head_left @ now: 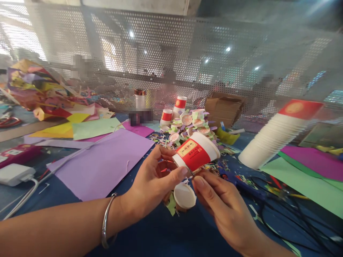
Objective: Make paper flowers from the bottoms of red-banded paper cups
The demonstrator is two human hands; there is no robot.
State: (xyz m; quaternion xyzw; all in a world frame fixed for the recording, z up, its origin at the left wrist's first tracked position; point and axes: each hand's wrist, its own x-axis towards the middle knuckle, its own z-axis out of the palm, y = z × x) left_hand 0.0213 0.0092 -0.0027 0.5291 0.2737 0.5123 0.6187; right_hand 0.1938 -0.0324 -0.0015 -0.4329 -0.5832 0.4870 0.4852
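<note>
My left hand point(150, 182) is closed around the base end of a red-and-white paper cup point(197, 151), which lies tilted in the air with its rim to the right. My right hand point(222, 203) is closed in a pinch under the cup, by its lower side. Between thumb and finger shows the tip of a thin dark thing, too small to name. Just below both hands, a short cut-down paper cup point(184, 196) sits on the blue table with bits of green paper around it.
Behind the cup is a heap of cut cup bottoms with paper strips point(187, 125). A leaning stack of paper cups point(278, 134) stands right, near black cables point(289, 221). Purple paper point(104, 164) and a white charger point(16, 174) lie left. A perforated metal panel point(160, 46) stands behind.
</note>
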